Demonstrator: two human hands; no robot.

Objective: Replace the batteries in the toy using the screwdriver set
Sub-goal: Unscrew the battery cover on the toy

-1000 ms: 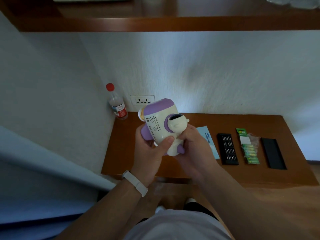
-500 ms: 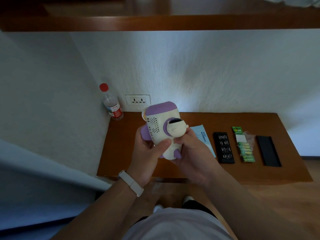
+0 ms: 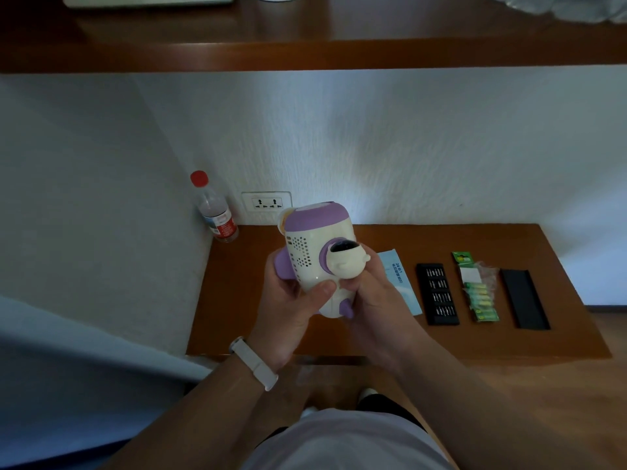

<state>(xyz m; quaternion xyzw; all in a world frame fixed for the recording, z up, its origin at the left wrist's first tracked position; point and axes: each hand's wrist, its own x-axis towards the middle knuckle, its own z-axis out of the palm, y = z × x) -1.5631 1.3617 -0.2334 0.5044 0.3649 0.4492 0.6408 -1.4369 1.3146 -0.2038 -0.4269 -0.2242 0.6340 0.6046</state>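
Rounded glossy cream-and-purple plastic toy [image 3: 314,252], left hand [image 3: 291,307] and right hand [image 3: 376,300] fingers curled gripping it, above smooth wooden table [image 3: 475,344]

The pale blue leaflet [image 3: 398,283] bears "24合1"; nothing else is legible.

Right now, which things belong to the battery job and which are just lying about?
Job: white-and-purple plastic toy, gripped by left hand and right hand; black tray of screwdriver bits; green pack of batteries.
Lying about: clear red-capped plastic bottle; white wall socket.
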